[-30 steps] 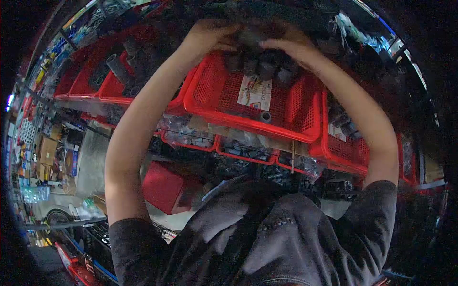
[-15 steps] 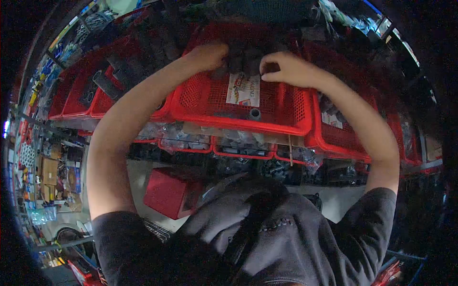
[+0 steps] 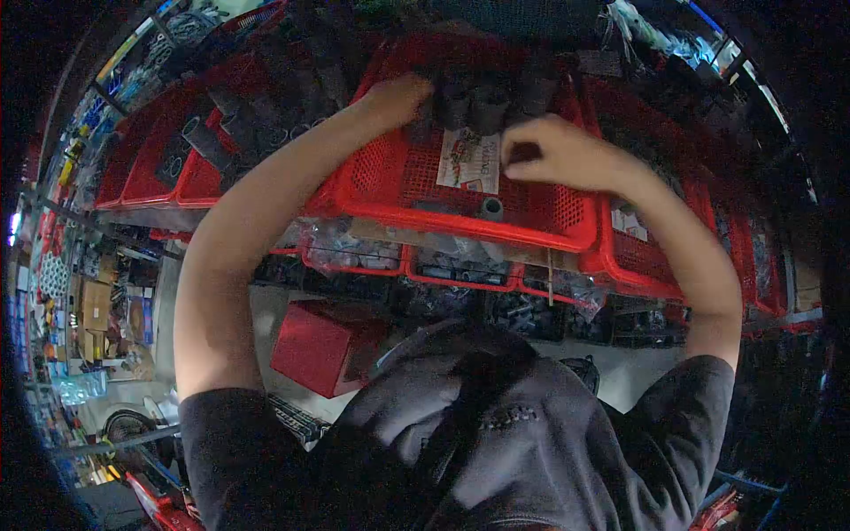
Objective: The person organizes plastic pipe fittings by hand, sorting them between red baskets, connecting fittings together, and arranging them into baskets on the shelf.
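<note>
Above a red plastic basket [image 3: 460, 220], both my hands reach in from the sides. My left hand [image 3: 403, 99] is at the basket's back left, beside dark grey tubular fittings [image 3: 489, 113]; its fingers are lost in shadow and blur. My right hand [image 3: 558, 155] is curved, thumb and fingers apart, with nothing visible between them. It is just right of a white printed label [image 3: 468, 161] lying in the basket. A small grey ring-ended pipe piece [image 3: 491, 209] sits near the front rim.
More red baskets stand on both sides, the left one holding grey pipe fittings [image 3: 204, 137]. Below the front rim are bins of bagged parts [image 3: 460, 268]. A red box [image 3: 312, 347] is on the floor. Crowded shelves [image 3: 93, 323] line the left.
The view has shifted a little, so the baskets appear slightly to the right. My right hand has moved down and right, closer beside the label. My left hand remains at the back left.
</note>
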`<move>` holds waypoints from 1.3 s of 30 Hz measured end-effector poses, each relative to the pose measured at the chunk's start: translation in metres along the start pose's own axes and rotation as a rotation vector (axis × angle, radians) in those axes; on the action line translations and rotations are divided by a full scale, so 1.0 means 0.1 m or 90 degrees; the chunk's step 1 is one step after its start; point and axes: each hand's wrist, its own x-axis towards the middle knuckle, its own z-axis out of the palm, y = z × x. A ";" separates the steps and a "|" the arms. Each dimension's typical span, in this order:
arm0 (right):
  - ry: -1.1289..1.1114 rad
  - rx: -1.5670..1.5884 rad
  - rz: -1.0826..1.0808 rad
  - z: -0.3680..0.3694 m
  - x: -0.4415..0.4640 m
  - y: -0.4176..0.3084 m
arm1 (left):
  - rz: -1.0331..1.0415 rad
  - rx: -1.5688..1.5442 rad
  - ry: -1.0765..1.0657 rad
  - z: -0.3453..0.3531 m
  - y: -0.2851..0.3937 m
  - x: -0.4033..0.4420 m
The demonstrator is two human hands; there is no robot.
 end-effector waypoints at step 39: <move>-0.156 0.249 0.300 0.84 -1.62 -0.73 | 0.626 -0.967 -0.034 -0.66 1.55 -1.55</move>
